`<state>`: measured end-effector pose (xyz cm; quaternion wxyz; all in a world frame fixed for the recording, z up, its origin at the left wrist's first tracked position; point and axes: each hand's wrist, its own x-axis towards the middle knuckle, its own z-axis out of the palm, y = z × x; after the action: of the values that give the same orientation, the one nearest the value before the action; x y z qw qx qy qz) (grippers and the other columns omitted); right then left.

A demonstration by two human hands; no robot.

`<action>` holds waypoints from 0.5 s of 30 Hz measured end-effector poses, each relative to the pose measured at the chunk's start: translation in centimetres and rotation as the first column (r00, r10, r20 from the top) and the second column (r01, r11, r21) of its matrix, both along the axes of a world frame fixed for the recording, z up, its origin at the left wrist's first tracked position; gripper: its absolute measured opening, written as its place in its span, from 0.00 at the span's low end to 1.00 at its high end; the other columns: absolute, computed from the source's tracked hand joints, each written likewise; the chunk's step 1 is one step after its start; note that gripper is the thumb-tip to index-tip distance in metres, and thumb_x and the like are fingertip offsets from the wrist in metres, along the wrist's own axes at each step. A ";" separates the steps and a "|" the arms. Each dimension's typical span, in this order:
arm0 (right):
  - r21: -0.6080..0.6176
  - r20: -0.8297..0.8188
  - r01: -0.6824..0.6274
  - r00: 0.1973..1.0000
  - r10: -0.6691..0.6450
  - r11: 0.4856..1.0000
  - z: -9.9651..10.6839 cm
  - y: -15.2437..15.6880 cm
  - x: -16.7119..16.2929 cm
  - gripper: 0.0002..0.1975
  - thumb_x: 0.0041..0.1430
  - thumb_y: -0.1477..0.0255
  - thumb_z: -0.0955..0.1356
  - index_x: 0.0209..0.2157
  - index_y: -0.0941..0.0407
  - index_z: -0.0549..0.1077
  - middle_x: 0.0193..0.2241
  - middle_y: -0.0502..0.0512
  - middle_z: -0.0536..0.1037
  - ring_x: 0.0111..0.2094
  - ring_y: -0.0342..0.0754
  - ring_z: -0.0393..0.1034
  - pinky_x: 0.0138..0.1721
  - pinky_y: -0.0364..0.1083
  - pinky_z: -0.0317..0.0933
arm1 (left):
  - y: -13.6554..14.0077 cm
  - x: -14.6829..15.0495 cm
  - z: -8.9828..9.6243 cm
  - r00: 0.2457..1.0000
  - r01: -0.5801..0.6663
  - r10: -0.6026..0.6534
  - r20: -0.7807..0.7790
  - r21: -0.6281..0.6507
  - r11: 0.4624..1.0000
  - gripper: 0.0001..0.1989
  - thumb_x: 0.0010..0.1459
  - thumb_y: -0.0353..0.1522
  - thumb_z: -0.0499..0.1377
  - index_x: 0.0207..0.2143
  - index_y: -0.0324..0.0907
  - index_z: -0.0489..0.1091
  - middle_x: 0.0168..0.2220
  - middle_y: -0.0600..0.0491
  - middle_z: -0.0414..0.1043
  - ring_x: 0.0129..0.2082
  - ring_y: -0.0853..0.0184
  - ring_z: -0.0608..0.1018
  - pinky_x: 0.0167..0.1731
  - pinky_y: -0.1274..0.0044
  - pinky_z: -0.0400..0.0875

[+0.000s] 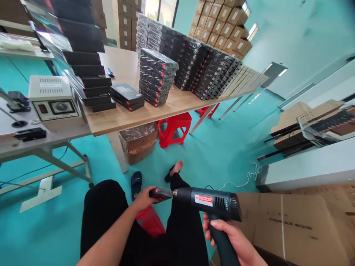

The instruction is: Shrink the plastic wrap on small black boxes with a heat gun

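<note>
My left hand [143,199] grips one end of a thin black box [162,194] with red marks, held out above my lap. Wrapped round the handle of a dark heat gun [208,199] is my right hand [222,231]. The gun lies level, its metal nozzle pointing left at the near end of the box. Nozzle and box look very close; whether they touch I cannot tell. The fingertips behind the box are hidden.
A wooden table [127,118] carries stacks of film-wrapped black boxes [156,79]. At left stands a beige control unit [54,99] with a dial. Below are a red stool [176,127] and a carton [141,142]. A large carton [299,225] is close on my right.
</note>
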<state>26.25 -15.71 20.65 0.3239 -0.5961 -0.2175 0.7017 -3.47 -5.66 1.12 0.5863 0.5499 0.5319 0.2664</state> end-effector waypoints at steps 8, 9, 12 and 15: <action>0.024 0.057 -0.055 0.997 0.054 0.998 -2.0 1.0 -0.1 0.14 0.53 0.70 0.69 0.41 0.62 0.74 0.31 0.59 0.78 0.28 0.47 0.73 0.27 0.43 0.66 | 0.1 1.0 -1.3 0.999 0.021 -0.020 -0.043 0.028 0.999 0.20 0.39 0.38 0.67 0.37 0.41 0.74 0.31 0.53 0.76 0.35 0.59 0.76 0.35 0.73 0.67; 0.026 0.068 -0.055 0.996 0.053 0.998 -2.1 1.0 -0.2 0.14 0.53 0.70 0.69 0.41 0.63 0.74 0.31 0.58 0.78 0.28 0.47 0.73 0.27 0.43 0.66 | -0.1 0.9 -1.4 0.995 0.036 -0.032 -0.094 0.040 0.999 0.19 0.39 0.38 0.67 0.36 0.41 0.75 0.31 0.53 0.76 0.35 0.59 0.76 0.35 0.73 0.66; 0.016 0.082 -0.057 0.995 0.056 0.998 -2.3 0.9 -0.7 0.14 0.53 0.71 0.68 0.40 0.63 0.74 0.30 0.58 0.78 0.27 0.46 0.73 0.25 0.42 0.65 | -0.8 0.7 -1.6 0.960 0.086 -0.063 -0.272 0.074 0.994 0.17 0.39 0.38 0.67 0.35 0.45 0.75 0.32 0.53 0.76 0.35 0.59 0.76 0.34 0.74 0.63; 0.014 0.073 -0.118 0.991 0.117 0.993 -2.5 0.9 -1.6 0.13 0.52 0.71 0.68 0.39 0.63 0.74 0.30 0.59 0.78 0.27 0.47 0.73 0.24 0.42 0.64 | -1.1 0.5 -1.8 0.913 0.121 -0.073 -0.402 0.094 0.988 0.15 0.40 0.37 0.67 0.34 0.47 0.75 0.32 0.54 0.76 0.36 0.59 0.76 0.34 0.75 0.61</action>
<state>24.61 -14.83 18.15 0.2794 -0.6041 -0.2700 0.6957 -3.02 -6.73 -0.65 0.4455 0.6515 0.5953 0.1504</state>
